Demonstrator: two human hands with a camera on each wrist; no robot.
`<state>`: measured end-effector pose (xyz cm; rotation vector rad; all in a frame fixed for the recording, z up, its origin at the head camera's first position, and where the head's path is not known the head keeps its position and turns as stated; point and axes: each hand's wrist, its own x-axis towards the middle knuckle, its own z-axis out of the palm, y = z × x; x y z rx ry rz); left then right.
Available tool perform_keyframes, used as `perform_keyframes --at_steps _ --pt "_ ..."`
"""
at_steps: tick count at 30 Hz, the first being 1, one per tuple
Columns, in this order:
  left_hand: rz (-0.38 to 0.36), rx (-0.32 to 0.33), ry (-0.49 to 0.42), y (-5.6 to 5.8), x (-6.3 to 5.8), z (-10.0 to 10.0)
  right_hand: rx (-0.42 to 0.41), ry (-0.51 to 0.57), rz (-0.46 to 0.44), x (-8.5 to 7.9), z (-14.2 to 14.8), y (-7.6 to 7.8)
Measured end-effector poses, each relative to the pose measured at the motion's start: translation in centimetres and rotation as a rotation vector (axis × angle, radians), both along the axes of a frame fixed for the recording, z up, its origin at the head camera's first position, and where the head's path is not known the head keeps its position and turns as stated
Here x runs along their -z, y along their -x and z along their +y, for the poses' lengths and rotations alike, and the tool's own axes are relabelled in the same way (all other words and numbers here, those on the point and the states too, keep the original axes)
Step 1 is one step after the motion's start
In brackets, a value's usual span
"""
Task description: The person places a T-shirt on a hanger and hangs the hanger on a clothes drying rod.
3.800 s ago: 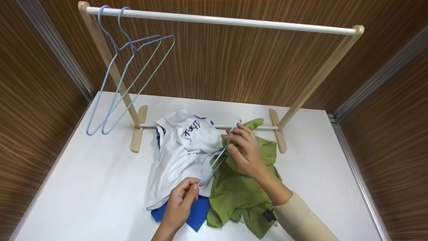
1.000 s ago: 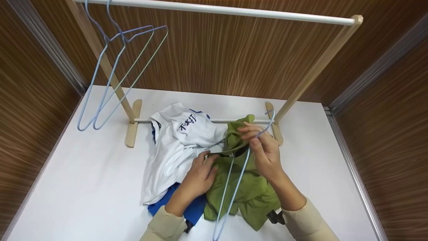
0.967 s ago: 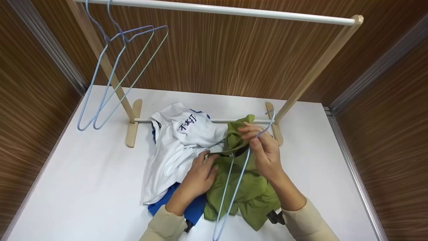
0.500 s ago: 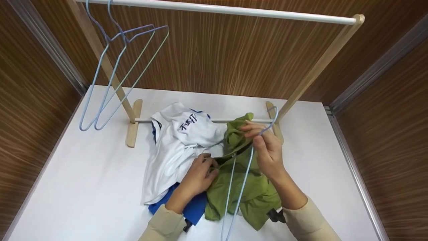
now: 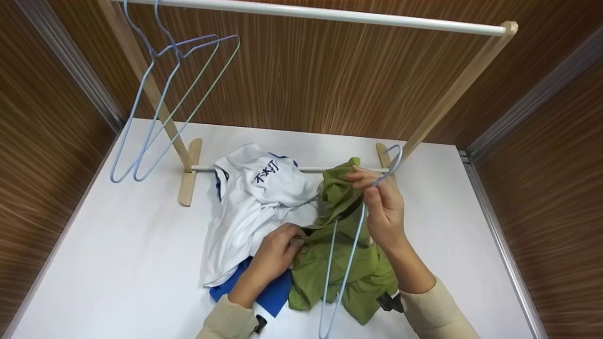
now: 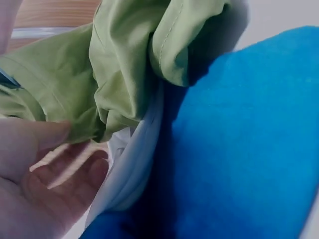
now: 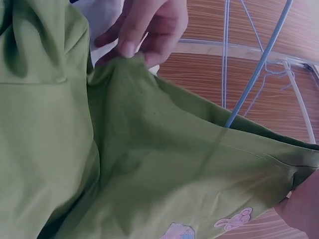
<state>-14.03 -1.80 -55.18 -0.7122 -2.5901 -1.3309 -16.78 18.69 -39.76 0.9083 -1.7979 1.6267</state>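
Note:
A green garment [image 5: 348,263] lies bunched on the white surface, with small pink and pale patches visible in the right wrist view. My left hand [image 5: 278,249] pinches its edge between thumb and fingers, and the left wrist view shows this grip at the cloth [image 6: 55,64]. With my right hand [image 5: 384,207] I hold a blue wire hanger [image 5: 395,167] just below its hook; the fingertips of that hand are at the garment's upper edge. In the right wrist view the hanger wire [image 7: 259,64] passes behind the edge of the cloth's stretched opening.
A white garment [image 5: 245,221] with dark lettering lies left of the green one, over a blue piece of cloth [image 5: 275,294]. Behind stands a rack with a white top rail [image 5: 330,15]. Two wire hangers [image 5: 141,89] hang at its left end.
Since the earliest frame my left hand has left the hanger and taken the green garment's edge. The hanger now slants down toward me, partly in the opening. Lately my right hand moved slightly right.

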Motion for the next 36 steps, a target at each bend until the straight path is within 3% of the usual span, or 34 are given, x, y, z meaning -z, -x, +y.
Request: perform_keyframes --at_steps 7,12,21,31,36 --pt "0.052 -0.003 -0.114 -1.5 -0.8 0.6 0.016 0.009 -0.010 0.2 0.4 0.5" --pt "0.077 0.029 -0.157 -2.7 -1.9 0.9 0.022 0.010 -0.027 0.6 0.8 0.8" --pt "0.040 0.091 -0.194 -5.0 -3.3 1.1 0.061 0.002 -0.101 1.2 1.6 2.0" --pt "0.143 0.092 -0.204 -6.5 -4.4 1.2 0.099 0.024 -0.141 2.3 2.5 3.2" --pt "0.130 0.103 -0.215 -6.8 -4.7 0.9 0.114 0.021 -0.142 2.7 3.1 3.5"
